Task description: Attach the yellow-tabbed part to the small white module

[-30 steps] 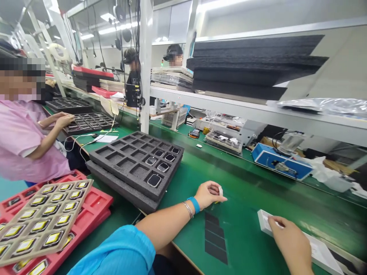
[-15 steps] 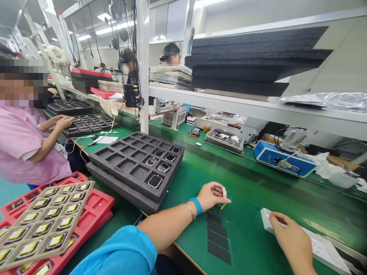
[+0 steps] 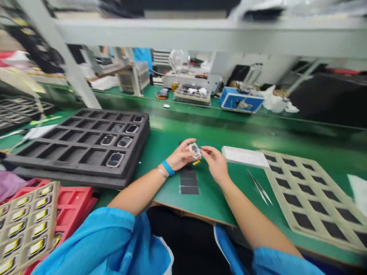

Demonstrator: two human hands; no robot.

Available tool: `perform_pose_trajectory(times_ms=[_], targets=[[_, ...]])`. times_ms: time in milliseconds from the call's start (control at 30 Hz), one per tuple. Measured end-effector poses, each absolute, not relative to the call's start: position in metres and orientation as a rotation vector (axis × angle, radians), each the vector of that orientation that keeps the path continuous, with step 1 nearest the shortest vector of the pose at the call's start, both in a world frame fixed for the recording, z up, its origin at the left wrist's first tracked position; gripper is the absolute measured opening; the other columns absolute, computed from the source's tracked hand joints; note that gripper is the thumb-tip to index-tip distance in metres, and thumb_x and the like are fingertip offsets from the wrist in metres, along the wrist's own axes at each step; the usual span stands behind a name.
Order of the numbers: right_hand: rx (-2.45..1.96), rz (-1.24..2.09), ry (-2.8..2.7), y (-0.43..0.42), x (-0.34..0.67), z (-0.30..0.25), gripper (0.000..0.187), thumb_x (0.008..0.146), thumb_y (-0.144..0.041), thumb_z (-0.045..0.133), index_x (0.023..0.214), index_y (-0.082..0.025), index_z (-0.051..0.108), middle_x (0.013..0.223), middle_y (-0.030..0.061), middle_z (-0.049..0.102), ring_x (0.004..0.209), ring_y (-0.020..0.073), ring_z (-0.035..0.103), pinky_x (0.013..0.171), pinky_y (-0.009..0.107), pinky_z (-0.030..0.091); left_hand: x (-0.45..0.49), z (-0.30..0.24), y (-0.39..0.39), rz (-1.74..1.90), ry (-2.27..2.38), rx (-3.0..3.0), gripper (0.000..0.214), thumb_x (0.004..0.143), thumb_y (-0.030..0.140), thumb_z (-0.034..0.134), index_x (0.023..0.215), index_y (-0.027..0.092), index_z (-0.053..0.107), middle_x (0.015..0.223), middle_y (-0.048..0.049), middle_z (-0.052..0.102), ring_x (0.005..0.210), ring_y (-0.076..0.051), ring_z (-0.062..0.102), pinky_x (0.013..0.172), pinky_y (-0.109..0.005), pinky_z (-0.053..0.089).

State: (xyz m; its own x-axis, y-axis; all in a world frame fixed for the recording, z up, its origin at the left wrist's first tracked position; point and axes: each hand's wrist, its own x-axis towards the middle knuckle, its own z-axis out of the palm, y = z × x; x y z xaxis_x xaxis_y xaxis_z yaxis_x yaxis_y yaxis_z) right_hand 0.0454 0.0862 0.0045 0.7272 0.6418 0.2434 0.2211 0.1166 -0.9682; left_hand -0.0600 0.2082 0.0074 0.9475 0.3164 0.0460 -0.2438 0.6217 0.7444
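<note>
Hands meet over the green bench (image 3: 229,191), near its front edge and about mid-scene. The left hand (image 3: 180,156) grasps a small watch-like part (image 3: 195,150) between thumb and fingers, raised just above the bench surface. The right hand (image 3: 215,163) is just to the right of the part, its fingertips (image 3: 207,152) at the part's edge; whether they pinch it or only touch it cannot be told, as the picture is blurred. A small yellow tab (image 3: 196,162) shows directly beneath the part. Dark rectangular pads (image 3: 188,182) lie in a row on the bench below the hands. To the left sits a black foam tray (image 3: 71,152) with several like parts in its right-hand pockets. Near left, a red tray (image 3: 75,204) carries a beige sheet (image 3: 51,214) of yellow-faced pieces. To the right lie tweezers (image 3: 260,188), a white card (image 3: 245,156) and a beige grid sheet (image 3: 315,179) with dark squares. A blue box (image 3: 241,100) stands at the far side.
</note>
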Motion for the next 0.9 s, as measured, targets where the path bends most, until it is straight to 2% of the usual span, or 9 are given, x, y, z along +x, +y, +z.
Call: perform_pose_trajectory(times_ms=[233, 367, 500, 600, 767, 900], targets=[[-1.366, 0.495, -0.719, 0.081, 0.04, 0.002, 0.045, 0.074, -0.056, 0.068, 0.097, -0.018, 0.065, 0.1, 0.0057, 0.071, 0.093, 0.0175, 0.066, 0.089, 0.034, 0.055, -0.059, 0.008, 0.211, 0.293, 0.12, 0.867, 0.077, 0.051, 0.023, 0.091, 0.119, 0.026, 0.054, 0.093, 0.0006, 0.065, 0.083, -0.015, 0.067, 0.078, -0.03, 0.057], [-1.361, 0.488, -0.749, 0.082, 0.038, 0.003, 0.046, 0.071, -0.056, 0.072, 0.094, -0.017, 0.066, 0.096, 0.0057, 0.07, 0.089, 0.0177, 0.066, 0.084, 0.033, 0.056, -0.058, 0.007, 0.209, 0.314, 0.103, 0.916, 0.078, 0.05, 0.021, 0.091, 0.119, 0.025, 0.053, 0.088, 0.002, 0.064, 0.077, -0.013, 0.065, 0.073, -0.026, 0.056], [-1.413, 0.472, -0.723, 0.081, 0.041, -0.003, 0.047, 0.069, -0.056, 0.074, 0.091, -0.016, 0.066, 0.091, 0.0075, 0.071, 0.081, 0.0184, 0.066, 0.075, 0.031, 0.055, -0.054, 0.002, 0.206, 0.352, 0.087, 0.923, 0.08, 0.044, 0.017, 0.093, 0.114, 0.021, 0.054, 0.081, 0.0022, 0.064, 0.071, -0.011, 0.064, 0.068, -0.022, 0.053], [-1.511, 0.458, -0.69, 0.082, 0.049, -0.01, 0.052, 0.065, -0.059, 0.074, 0.092, -0.015, 0.068, 0.093, 0.0098, 0.071, 0.083, 0.0209, 0.067, 0.072, 0.03, 0.054, -0.047, -0.005, 0.208, 0.348, 0.083, 0.922, 0.086, 0.039, 0.02, 0.095, 0.114, 0.019, 0.054, 0.082, 0.0012, 0.065, 0.071, -0.013, 0.065, 0.07, -0.026, 0.054], [-1.779, 0.366, -0.701, 0.079, 0.052, -0.005, 0.062, 0.065, -0.066, 0.064, 0.103, -0.017, 0.071, 0.105, 0.0104, 0.071, 0.098, 0.0279, 0.066, 0.079, 0.033, 0.053, -0.04, -0.015, 0.213, 0.394, 0.098, 0.92, 0.091, 0.033, 0.022, 0.097, 0.114, 0.017, 0.054, 0.084, 0.0002, 0.065, 0.07, -0.014, 0.066, 0.072, -0.03, 0.054], [-1.988, 0.286, -0.716, 0.074, 0.047, 0.006, 0.064, 0.066, -0.064, 0.056, 0.107, -0.018, 0.073, 0.106, 0.0094, 0.072, 0.094, 0.0307, 0.067, 0.073, 0.035, 0.053, -0.037, -0.018, 0.215, 0.386, 0.127, 0.939, 0.096, 0.027, 0.022, 0.096, 0.113, 0.016, 0.054, 0.084, -0.0003, 0.064, 0.069, -0.015, 0.066, 0.071, -0.033, 0.054]])
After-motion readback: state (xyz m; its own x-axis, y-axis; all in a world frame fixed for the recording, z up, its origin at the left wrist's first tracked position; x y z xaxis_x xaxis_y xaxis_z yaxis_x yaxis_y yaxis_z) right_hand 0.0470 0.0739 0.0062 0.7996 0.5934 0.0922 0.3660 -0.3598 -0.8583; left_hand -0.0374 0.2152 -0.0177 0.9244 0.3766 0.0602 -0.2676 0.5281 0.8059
